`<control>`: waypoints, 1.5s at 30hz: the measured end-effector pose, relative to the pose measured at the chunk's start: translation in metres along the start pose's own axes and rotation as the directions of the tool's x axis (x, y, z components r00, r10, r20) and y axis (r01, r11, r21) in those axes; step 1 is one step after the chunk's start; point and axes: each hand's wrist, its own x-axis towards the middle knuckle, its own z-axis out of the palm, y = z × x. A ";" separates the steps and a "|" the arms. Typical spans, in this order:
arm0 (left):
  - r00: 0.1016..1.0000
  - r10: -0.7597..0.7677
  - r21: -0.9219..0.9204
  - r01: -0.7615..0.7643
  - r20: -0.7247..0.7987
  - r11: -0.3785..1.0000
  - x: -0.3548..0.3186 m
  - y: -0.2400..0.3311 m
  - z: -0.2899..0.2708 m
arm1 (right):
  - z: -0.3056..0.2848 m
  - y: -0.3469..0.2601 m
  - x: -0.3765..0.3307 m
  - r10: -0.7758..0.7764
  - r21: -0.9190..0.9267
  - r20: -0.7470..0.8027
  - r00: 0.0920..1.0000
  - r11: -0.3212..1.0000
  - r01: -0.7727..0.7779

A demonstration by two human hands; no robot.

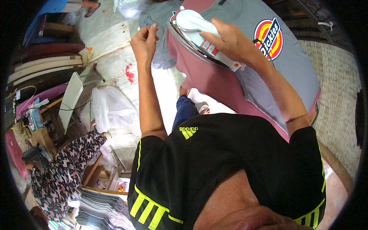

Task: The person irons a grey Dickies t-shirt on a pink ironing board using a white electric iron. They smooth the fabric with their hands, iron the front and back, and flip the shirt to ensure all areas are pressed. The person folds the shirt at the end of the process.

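Observation:
My right hand is wrapped round the handle of a white clothes iron. The iron lies over a mauve cloth at the edge of the ironing surface, its sole facing down and to the left. A grey garment with a round red and yellow emblem is spread to the right of the iron. My left hand is raised to the left of the iron, fingers curled in and thumb up, with nothing visible in it. Behind that hand hangs a darker grey cloth.
A person in patterned clothes is at the lower left, beside stacked folded garments. Clear plastic sheeting lies on the floor near a white folding panel. Boards lean at the far left. Another person's sandalled foot shows top left.

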 end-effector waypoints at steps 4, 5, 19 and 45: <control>0.990 0.139 -0.099 -0.140 -0.013 0.985 0.016 0.011 0.011 | -0.005 -0.007 -0.006 -0.072 -0.072 -0.023 0.997 0.995 0.070; 0.992 0.114 -0.076 -0.110 0.049 0.991 0.018 0.018 0.014 | -0.008 -0.011 -0.011 -0.060 -0.078 -0.020 0.998 0.995 0.058; 0.906 0.380 0.461 -0.421 0.185 0.781 0.005 0.035 0.079 | -0.018 -0.003 -0.135 0.402 0.189 -0.152 0.903 0.908 -0.373; 0.785 0.600 0.509 -0.583 0.153 0.633 0.009 0.026 0.081 | -0.019 -0.011 -0.093 0.456 0.130 -0.100 0.884 0.887 -0.443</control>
